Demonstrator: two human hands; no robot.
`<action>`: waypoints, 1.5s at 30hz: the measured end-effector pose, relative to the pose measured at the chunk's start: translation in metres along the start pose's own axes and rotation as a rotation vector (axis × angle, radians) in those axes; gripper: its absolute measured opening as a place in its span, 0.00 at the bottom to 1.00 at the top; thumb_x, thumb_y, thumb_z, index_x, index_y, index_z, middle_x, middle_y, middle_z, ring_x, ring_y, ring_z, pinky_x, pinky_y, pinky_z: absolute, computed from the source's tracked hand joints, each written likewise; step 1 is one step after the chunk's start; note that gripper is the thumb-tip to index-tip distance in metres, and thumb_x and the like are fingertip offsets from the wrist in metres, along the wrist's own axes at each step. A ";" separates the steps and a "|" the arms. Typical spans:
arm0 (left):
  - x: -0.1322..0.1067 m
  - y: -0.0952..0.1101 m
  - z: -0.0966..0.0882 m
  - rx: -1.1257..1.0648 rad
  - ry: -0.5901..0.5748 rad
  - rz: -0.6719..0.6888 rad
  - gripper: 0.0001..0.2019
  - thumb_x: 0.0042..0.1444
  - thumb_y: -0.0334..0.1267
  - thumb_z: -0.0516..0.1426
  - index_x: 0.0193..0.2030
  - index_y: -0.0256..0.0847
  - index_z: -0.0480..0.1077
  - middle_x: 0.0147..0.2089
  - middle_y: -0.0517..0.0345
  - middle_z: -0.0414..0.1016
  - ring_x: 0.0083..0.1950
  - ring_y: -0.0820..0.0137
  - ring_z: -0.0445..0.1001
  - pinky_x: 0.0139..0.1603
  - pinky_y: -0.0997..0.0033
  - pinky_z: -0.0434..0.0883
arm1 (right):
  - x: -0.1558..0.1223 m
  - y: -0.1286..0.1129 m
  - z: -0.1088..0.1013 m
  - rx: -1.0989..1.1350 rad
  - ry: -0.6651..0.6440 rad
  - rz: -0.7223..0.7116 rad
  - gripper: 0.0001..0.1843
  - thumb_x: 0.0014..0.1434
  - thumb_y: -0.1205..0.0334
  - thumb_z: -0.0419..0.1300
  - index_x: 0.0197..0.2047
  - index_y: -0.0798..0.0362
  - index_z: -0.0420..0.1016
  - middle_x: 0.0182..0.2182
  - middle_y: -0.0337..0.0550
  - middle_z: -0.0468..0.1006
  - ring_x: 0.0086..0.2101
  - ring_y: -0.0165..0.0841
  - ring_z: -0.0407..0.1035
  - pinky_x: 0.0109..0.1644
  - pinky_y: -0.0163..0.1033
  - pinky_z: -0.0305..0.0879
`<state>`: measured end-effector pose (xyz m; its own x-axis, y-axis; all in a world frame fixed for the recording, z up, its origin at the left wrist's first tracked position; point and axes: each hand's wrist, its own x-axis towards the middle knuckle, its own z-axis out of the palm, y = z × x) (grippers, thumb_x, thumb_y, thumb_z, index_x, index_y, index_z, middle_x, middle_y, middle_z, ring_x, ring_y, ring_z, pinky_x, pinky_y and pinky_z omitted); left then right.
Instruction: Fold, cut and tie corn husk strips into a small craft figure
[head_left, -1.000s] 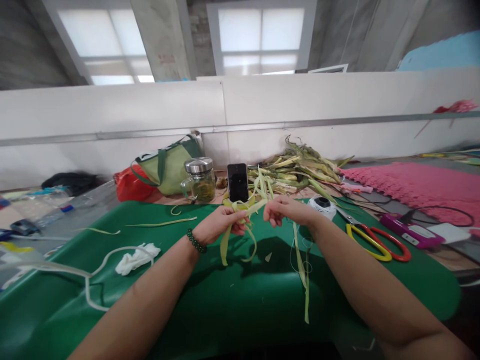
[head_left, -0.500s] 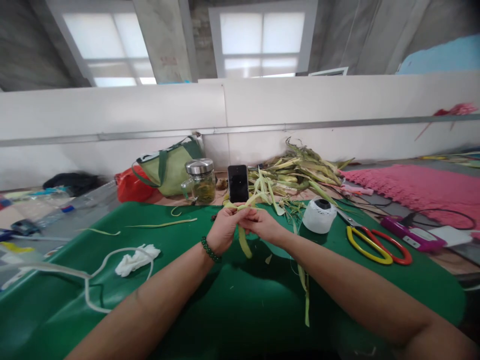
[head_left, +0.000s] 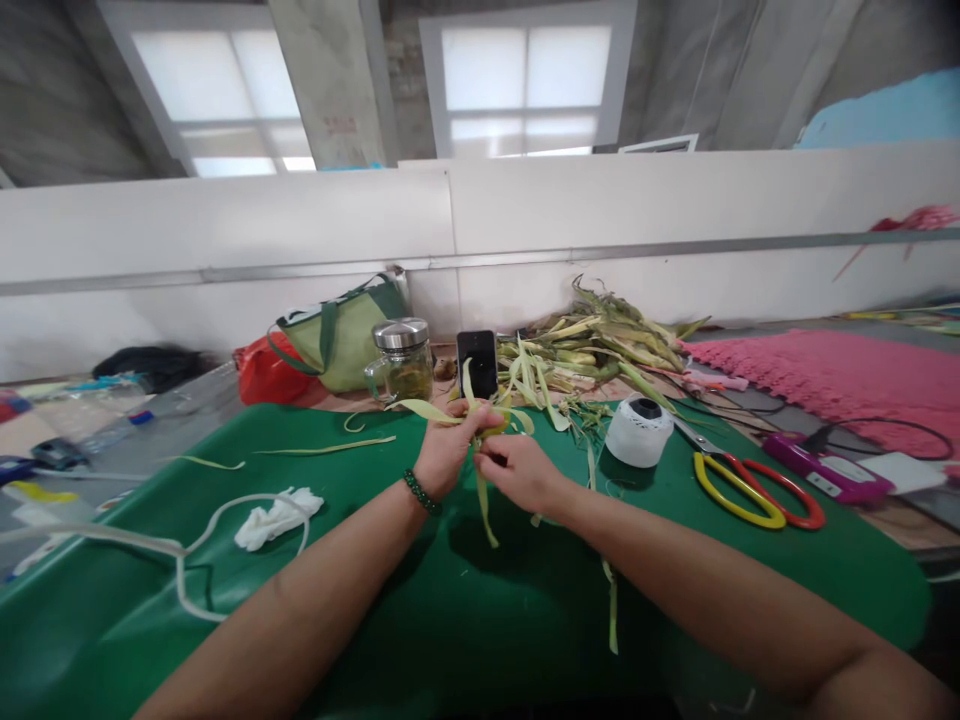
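Pale green leaf strips (head_left: 421,408) cross between my two hands above the green mat (head_left: 465,640). My left hand (head_left: 448,448), with a dark green bead bracelet (head_left: 421,493) at its wrist, pinches the strips where they cross. Close beside it, my right hand (head_left: 525,468) has its fingers curled at the same crossing. One strip end points up before the black phone (head_left: 477,362), one reaches left, one right, and another hangs down (head_left: 486,515). The exact grip of the fingertips is partly hidden.
Behind stand a glass mug (head_left: 403,365), a green bag (head_left: 341,340) and a heap of leaves (head_left: 607,330). At right lie a white thread spool (head_left: 640,433), scissors (head_left: 750,490) and a purple device (head_left: 829,470). Left are a crumpled tissue (head_left: 277,518) and a white cable (head_left: 180,580).
The strips in my hands have turned; ends now stick up, left and right, and a thinner one hangs down. My right hand has shifted slightly down, its fingers more curled.
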<state>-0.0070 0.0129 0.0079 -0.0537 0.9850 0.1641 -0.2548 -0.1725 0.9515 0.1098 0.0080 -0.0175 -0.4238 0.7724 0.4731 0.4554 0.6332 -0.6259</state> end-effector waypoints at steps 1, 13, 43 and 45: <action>0.001 0.001 -0.002 -0.006 -0.009 0.009 0.15 0.39 0.44 0.66 0.30 0.36 0.71 0.27 0.56 0.78 0.34 0.68 0.77 0.41 0.69 0.70 | 0.001 0.001 -0.004 0.024 0.002 0.015 0.15 0.52 0.66 0.52 0.16 0.54 0.55 0.15 0.33 0.56 0.20 0.25 0.51 0.25 0.32 0.46; -0.003 0.018 -0.014 0.222 -0.305 0.032 0.17 0.49 0.52 0.59 0.33 0.37 0.72 0.27 0.55 0.77 0.32 0.69 0.75 0.38 0.71 0.69 | 0.016 0.014 -0.052 0.223 0.024 0.081 0.20 0.59 0.48 0.49 0.28 0.55 0.70 0.26 0.41 0.70 0.29 0.31 0.63 0.34 0.37 0.58; -0.011 0.014 -0.003 0.535 -0.357 0.014 0.08 0.47 0.40 0.59 0.25 0.39 0.76 0.21 0.58 0.72 0.24 0.73 0.68 0.26 0.77 0.65 | 0.012 0.012 -0.054 0.040 0.039 -0.156 0.20 0.59 0.49 0.54 0.23 0.54 0.72 0.22 0.42 0.72 0.26 0.30 0.64 0.32 0.35 0.58; -0.014 0.015 0.000 0.560 -0.333 0.024 0.07 0.47 0.36 0.58 0.25 0.40 0.77 0.21 0.58 0.72 0.24 0.72 0.68 0.26 0.77 0.65 | 0.010 0.009 -0.055 0.011 0.054 -0.196 0.21 0.60 0.49 0.53 0.24 0.54 0.73 0.23 0.43 0.74 0.27 0.31 0.66 0.33 0.35 0.59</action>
<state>-0.0105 -0.0037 0.0200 0.2716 0.9467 0.1734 0.2894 -0.2522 0.9234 0.1524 0.0240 0.0154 -0.4608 0.6359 0.6191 0.3597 0.7716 -0.5247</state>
